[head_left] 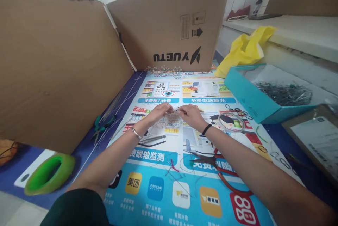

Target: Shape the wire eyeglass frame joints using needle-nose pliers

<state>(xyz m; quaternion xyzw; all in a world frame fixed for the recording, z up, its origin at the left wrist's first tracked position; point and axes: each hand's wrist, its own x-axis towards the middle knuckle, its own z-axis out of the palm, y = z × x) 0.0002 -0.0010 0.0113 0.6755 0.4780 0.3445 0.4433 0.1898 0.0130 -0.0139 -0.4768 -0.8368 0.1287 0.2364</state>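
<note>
My left hand [160,111] and my right hand [192,115] meet over the middle of the printed poster [173,101]. Both are closed, fingertips pinched together a short gap apart. Whatever is between them is too small to make out; a thin dark tip shows by the right fingers. Beneath the hands lies a faint tangle of fine wire [169,123], with thin metal rods [153,139] beside it. Red-handled scissors [224,180] lie partly under my right forearm. Wire scraps [176,175] and a short red piece [173,165] are scattered nearer me.
Cardboard panels [158,25] stand at the back and left. Teal-handled pliers [98,125] and green tape [49,175] lie left. At right are a clear ring [231,122], small dark rings [237,111], a teal box [271,115] of metal pieces [285,93] and a yellow bag [244,49].
</note>
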